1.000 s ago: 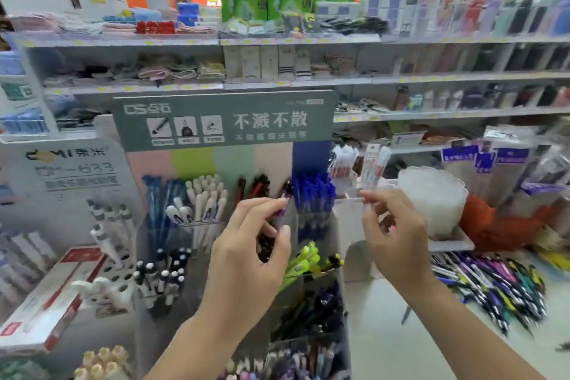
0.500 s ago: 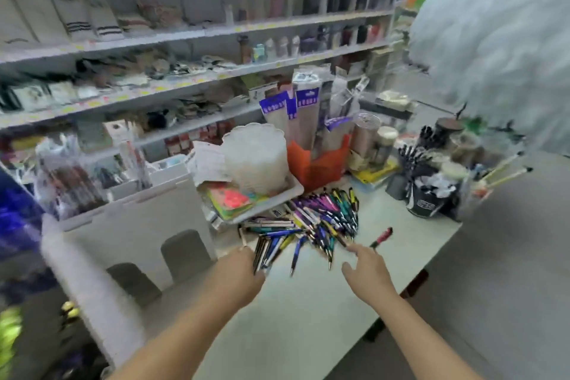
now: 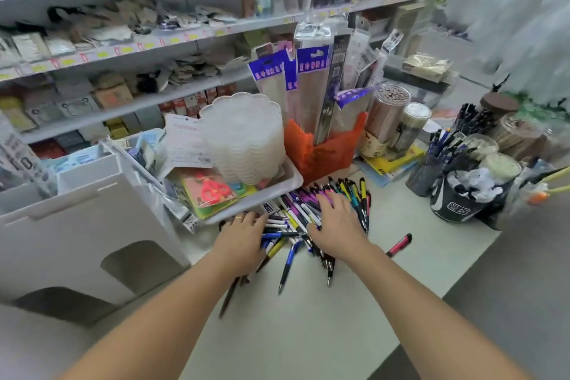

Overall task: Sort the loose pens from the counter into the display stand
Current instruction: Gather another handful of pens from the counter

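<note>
loose pens (image 3: 311, 219) heaped on counter (image 3: 308, 333), under and between both sets of fingers. left hand (image 3: 243, 241) and right hand (image 3: 337, 225) laid flat, fingers spread, gripping nothing, likely to rake a bunch together. red pen (image 3: 399, 245) apart, right of right fingers.

Left hand (image 3: 243, 237): moved forward onto pen pile (image 3: 311, 213) | Right hand (image 3: 337, 225): moved from counter (image 3: 308, 333) onto pile, fingers spread | View: nearer.
</note>
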